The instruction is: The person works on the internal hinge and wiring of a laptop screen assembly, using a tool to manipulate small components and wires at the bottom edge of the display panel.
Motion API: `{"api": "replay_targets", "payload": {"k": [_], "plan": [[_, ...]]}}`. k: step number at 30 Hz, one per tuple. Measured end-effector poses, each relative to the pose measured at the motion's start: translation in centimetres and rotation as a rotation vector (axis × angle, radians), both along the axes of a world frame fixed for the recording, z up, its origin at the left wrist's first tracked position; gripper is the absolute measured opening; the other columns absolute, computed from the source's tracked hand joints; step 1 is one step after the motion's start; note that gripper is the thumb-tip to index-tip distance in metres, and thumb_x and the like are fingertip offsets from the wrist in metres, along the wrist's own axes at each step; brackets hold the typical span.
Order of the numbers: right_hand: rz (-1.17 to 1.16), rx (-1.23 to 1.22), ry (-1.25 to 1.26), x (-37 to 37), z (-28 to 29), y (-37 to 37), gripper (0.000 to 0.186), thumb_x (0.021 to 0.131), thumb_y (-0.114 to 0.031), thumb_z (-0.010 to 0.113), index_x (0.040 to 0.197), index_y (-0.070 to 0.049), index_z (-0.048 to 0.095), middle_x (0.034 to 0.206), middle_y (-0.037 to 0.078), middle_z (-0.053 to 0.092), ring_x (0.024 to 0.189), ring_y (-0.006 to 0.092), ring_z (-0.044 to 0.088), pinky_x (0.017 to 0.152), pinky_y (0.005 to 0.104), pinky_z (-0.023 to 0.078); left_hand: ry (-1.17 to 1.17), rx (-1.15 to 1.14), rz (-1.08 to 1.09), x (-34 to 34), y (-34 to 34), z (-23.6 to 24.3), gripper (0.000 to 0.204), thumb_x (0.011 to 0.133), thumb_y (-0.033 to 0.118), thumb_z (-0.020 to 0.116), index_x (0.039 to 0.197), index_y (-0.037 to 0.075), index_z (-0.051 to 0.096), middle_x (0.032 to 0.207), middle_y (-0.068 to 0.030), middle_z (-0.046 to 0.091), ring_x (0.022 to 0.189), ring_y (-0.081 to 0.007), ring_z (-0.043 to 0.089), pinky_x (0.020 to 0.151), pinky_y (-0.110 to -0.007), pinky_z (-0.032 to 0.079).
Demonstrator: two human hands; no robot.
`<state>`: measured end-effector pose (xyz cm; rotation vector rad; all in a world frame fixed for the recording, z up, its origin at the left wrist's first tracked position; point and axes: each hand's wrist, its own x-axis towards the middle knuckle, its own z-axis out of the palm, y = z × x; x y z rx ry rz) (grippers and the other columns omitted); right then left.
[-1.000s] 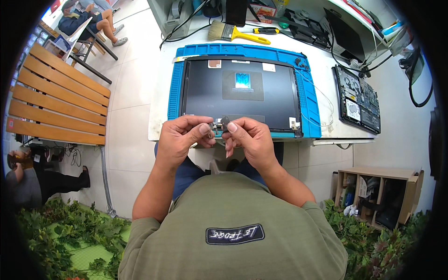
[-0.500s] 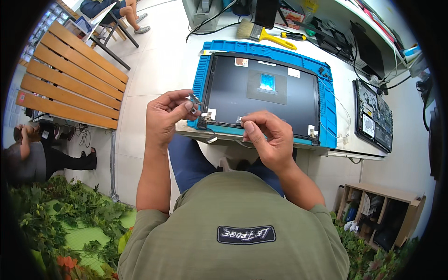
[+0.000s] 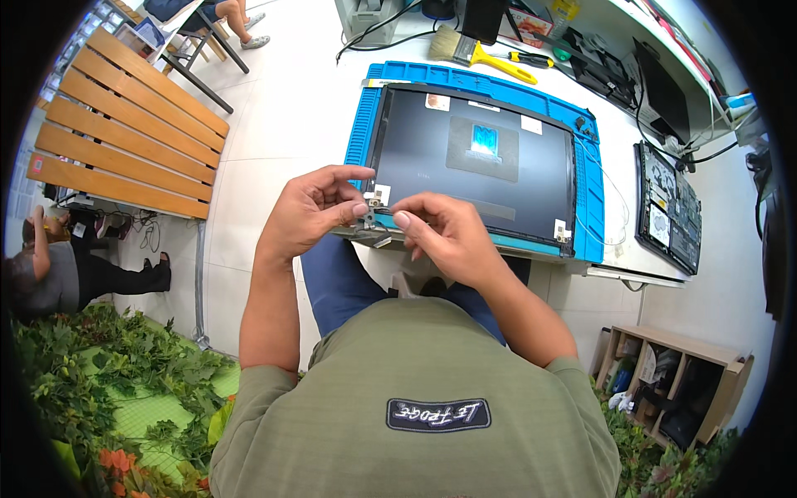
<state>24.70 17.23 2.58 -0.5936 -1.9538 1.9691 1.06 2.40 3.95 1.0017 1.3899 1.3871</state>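
Note:
A dark laptop screen panel (image 3: 419, 153) with small labels lies on a blue silicone mat (image 3: 357, 133). My left hand (image 3: 309, 212) is at the panel's lower-left corner, index finger extended over it, thumb on a small metal hinge piece (image 3: 365, 222). Just to its right, my right hand (image 3: 444, 236) pinches a thin dark cable (image 3: 383, 211) between thumb and curled index finger. A flat connector (image 3: 380, 240) hangs below the corner. The hinge piece is partly hidden by my fingers.
Beyond the mat are a yellow brush (image 3: 502, 68), screwdriver (image 3: 530, 58) and cables. An opened laptop base (image 3: 664, 207) sits at right. A wooden slatted bench (image 3: 124, 133) stands left; a person in dark trousers (image 3: 116, 270) is below it, another seated person (image 3: 232, 12) behind.
My hands were together at the panel's front, then separated with the left raised holding a metal piece. The left has since lowered to the lower-left corner and the right has moved left beside it.

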Motion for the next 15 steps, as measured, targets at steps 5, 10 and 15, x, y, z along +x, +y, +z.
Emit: {"api": "replay_targets", "payload": {"k": [5,10,15], "plan": [[0.092,-0.190,0.000,-1.8,-1.3,0.0,0.031,0.114,-0.027,0.080,0.109,0.003,0.081,0.081,0.006,0.076,0.069,0.0107,0.072,0.058,0.0298,0.058,0.042,-0.021,-0.058,0.6,0.5,0.4,0.045,0.105,-0.001,0.086,0.149,-0.001,0.076,0.105,-0.0068,0.085,0.096,-0.0107,0.078,0.087,-0.028,0.063],[0.048,-0.238,-0.001,-2.3,-1.8,-0.1,0.031,0.114,-0.026,0.080,0.103,0.002,0.078,0.078,0.004,0.075,0.067,0.0094,0.071,0.056,0.0289,0.057,0.390,0.073,0.006,0.9,-0.3,1.1,0.046,0.104,0.000,0.085,0.149,-0.002,0.076,0.108,-0.0100,0.083,0.102,-0.0163,0.078,0.090,-0.034,0.065],[-0.032,-0.276,0.031,-2.9,-2.4,-0.4,0.030,0.116,-0.025,0.078,0.103,0.002,0.078,0.079,0.004,0.075,0.064,0.0087,0.070,0.054,0.0277,0.057,0.672,0.248,-0.055,1.2,-2.0,2.0,0.043,0.090,-0.003,0.094,0.132,0.004,0.087,0.107,-0.0102,0.083,0.100,-0.0214,0.079,0.086,-0.035,0.063]]}}
